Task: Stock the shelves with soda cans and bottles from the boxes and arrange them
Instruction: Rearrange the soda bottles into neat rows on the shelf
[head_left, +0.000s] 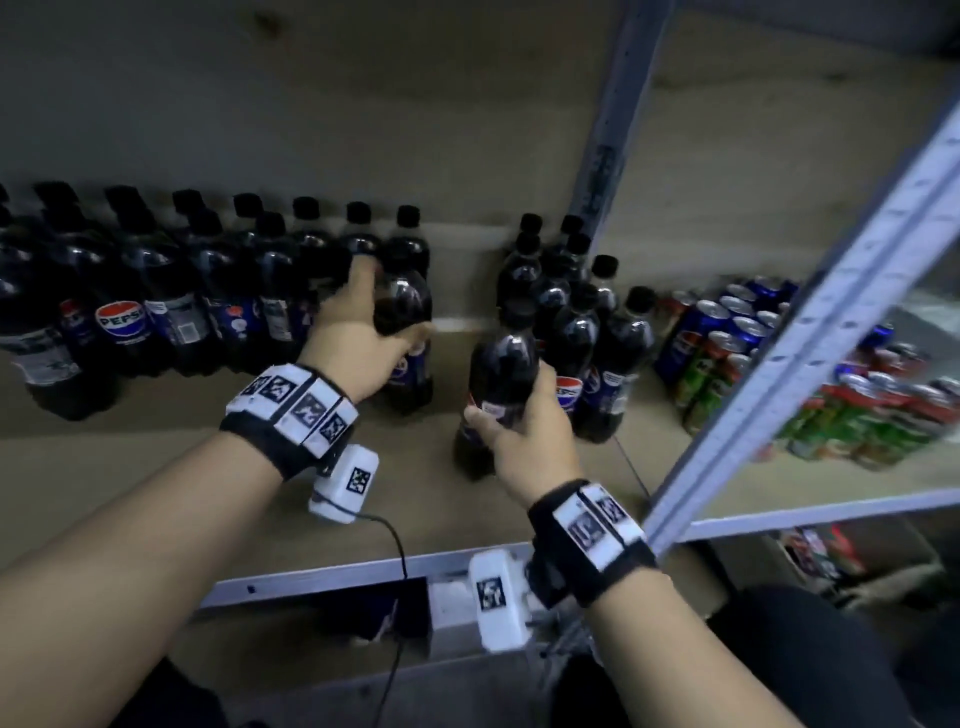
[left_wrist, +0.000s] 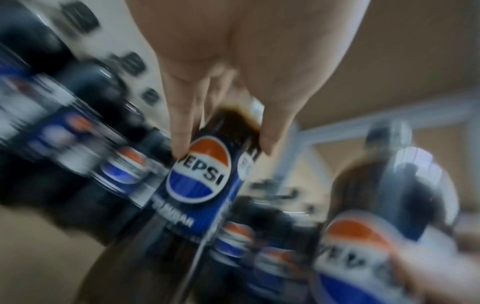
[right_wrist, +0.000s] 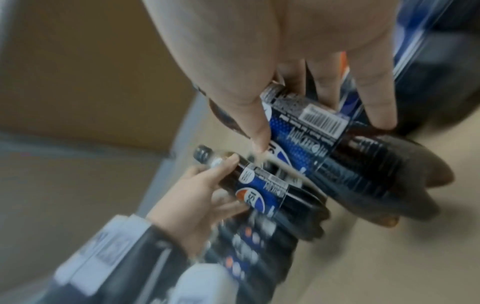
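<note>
Simultaneously, bottle (head_left: 402, 332) per hand (head_left: 358, 332)

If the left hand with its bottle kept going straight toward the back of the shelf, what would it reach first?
Most likely the back bottles at the right end of the long row: the left hand holds its bottle just in front of them. How big a gap remains is unclear.

The shelf (head_left: 363, 493) carries Pepsi bottles (head_left: 171, 306) and cans (head_left: 727, 343).
</note>
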